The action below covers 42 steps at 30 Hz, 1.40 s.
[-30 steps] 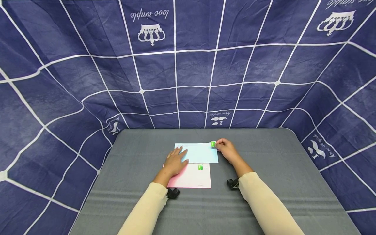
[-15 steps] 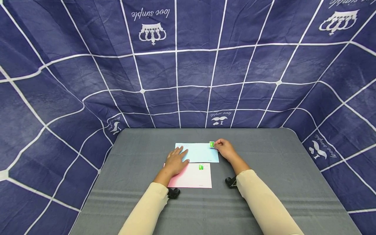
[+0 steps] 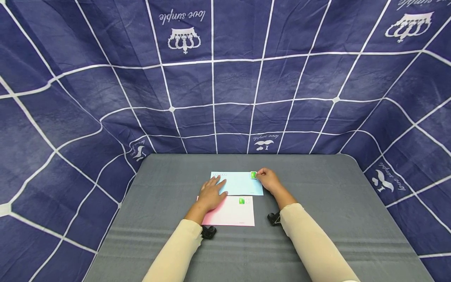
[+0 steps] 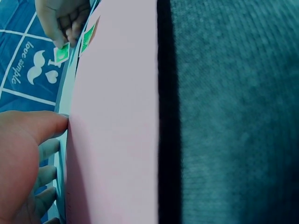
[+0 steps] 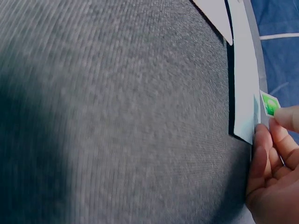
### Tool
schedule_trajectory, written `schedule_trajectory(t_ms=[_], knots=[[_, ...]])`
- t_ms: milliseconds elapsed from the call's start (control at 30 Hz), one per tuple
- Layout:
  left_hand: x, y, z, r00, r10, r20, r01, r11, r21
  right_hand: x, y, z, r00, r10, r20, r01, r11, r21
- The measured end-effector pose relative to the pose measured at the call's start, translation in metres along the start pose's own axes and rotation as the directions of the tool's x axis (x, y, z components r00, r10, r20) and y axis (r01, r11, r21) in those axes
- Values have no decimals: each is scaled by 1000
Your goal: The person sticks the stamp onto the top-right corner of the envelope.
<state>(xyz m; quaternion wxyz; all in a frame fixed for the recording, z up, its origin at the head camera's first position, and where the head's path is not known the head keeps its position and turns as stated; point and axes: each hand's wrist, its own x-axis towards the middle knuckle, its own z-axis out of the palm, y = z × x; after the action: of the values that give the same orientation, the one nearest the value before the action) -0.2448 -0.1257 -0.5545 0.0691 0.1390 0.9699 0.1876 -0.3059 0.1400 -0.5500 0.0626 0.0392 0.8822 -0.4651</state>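
A light blue envelope (image 3: 237,186) lies flat on the grey table, just beyond a pink envelope (image 3: 229,215). The spread fingers of my left hand (image 3: 210,194) rest on the blue envelope's left part, while the palm is over the pink one. My right hand (image 3: 269,180) pinches a green stamp (image 5: 270,104) between thumb and forefinger at the blue envelope's upper right corner. In the right wrist view the stamp is tilted; whether its lower edge touches the paper I cannot tell. Another green stamp (image 3: 241,201) sits at the pink envelope's upper right.
Grey cloth covers the table (image 3: 158,235). Dark blue curtains (image 3: 232,82) with white lines stand behind it and at both sides. A black wrist camera (image 3: 208,233) hangs under the left sleeve, and a similar camera (image 3: 273,219) under the right one.
My right hand has moved slightly left and toward me with the stamp, from the edge of the blue envelope to over its corner. The left hand has stayed in place.
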Motion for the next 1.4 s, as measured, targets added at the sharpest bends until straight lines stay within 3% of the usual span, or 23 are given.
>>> schedule_trajectory(t_ms=[533,767,1400], knots=[[0,1,1,1000,-16,-3,16,1000,-20,3,3,8,999,-16,-44,15,1000,-20],[0,2,2,1000,-16,3,17,1000,-27,2,1,11,997,0,-75,-5,997,-73],[-2,1,2,1000,-15,-4,15,999,-31,0,-2,17,987,-74,-143,47,982,-183]])
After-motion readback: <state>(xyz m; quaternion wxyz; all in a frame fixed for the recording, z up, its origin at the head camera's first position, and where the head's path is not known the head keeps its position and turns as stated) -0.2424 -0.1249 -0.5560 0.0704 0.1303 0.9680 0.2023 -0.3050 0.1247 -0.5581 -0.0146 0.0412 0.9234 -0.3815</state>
